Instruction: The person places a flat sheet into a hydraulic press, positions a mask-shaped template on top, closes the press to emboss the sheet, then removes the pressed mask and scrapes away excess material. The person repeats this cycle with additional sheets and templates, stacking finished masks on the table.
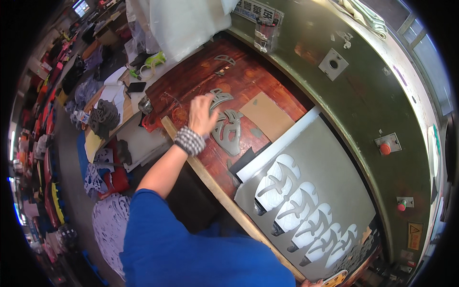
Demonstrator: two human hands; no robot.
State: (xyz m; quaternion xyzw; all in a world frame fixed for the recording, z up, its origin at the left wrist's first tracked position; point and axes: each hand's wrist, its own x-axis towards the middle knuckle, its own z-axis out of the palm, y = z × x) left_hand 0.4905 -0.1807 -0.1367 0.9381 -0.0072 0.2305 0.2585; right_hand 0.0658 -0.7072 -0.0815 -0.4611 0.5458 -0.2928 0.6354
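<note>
Press bed [267, 71]: red-brown, worn, reaching far and left.
Grey sheet [334, 162]: right, near – punched with rows of cutouts.
Left hand [203, 115]: fingers spread apart, resting on the grey cut pieces [227, 129] mid-bed – nothing clamped.
Right hand: barely visible, cannot tell.

Open brown surface [201, 79] beyond the left hand [203, 115], broken only by a small grey cutout [224, 59]. Blocked just right of it by grey cut pieces [228, 129] and cardboard [267, 115]; hemmed farther right by the grey sheet [330, 162] and the green machine wall [363, 95].
</note>
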